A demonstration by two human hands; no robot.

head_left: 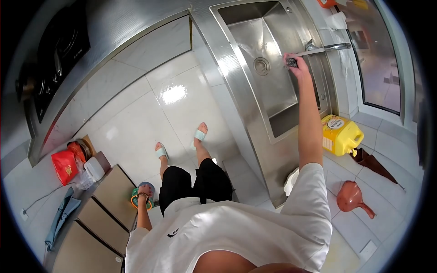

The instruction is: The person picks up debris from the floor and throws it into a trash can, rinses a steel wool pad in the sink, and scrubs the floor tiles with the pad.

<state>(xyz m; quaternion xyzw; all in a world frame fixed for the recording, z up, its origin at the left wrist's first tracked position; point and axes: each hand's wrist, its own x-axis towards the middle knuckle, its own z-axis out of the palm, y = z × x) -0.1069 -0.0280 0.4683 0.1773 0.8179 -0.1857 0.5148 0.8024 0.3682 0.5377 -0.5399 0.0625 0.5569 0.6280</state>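
Over the steel sink [278,98], dark scrubber [292,63] in the right hand [299,67].

I find the stainless-steel counter [248,132] fitted with a sink [277,91] and, on its left run, a black hob [76,50]. The glossy, pale-tiled floor [123,113] bears my light green slippers [200,135], set apart. Atop the beige-fronted cabinet [86,255], I note a white container [94,169].

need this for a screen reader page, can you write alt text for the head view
The person's right hand holds a dark, scrubber-like thing over a steel sink, in what looks like running water from the tap. The left hand hangs low by a green-and-orange container; whether it holds it is unclear.
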